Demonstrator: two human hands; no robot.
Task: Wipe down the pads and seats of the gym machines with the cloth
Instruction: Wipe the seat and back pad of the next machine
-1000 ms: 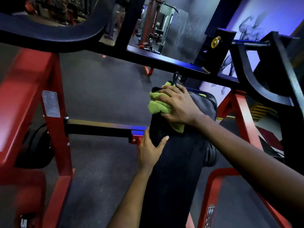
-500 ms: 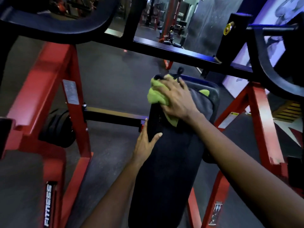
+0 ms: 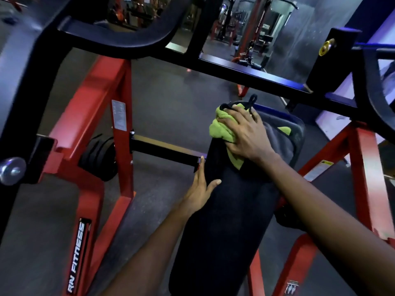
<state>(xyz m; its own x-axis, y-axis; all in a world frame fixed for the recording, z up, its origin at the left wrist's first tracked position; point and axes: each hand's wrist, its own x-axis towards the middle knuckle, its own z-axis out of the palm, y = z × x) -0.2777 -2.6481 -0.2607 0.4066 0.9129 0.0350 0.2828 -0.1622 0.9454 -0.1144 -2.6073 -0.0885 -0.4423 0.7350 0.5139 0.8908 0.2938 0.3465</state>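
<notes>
A long black pad [image 3: 224, 221] of a red-framed gym machine runs away from me in the middle of the view. My right hand [image 3: 245, 135] lies flat on a bunched green and grey cloth [image 3: 222, 131] and presses it onto the pad's far left corner. The cloth's grey part drapes over the pad's far end to the right of that hand. My left hand [image 3: 201, 191] rests on the pad's left edge halfway along, thumb on top, fingers straight down the side.
Red frame uprights [image 3: 119, 124] stand left and right of the pad. A black crossbar [image 3: 245, 69] passes above the pad's far end, with curved black arms at both sides. Weight plates [image 3: 100, 157] hang low on the left. Dark rubber floor lies below, more machines far behind.
The view has shifted so the machine's left frame shows more. My right hand with the cloth has edged toward the pad's far end. My left hand has kept its place on the pad's edge.
</notes>
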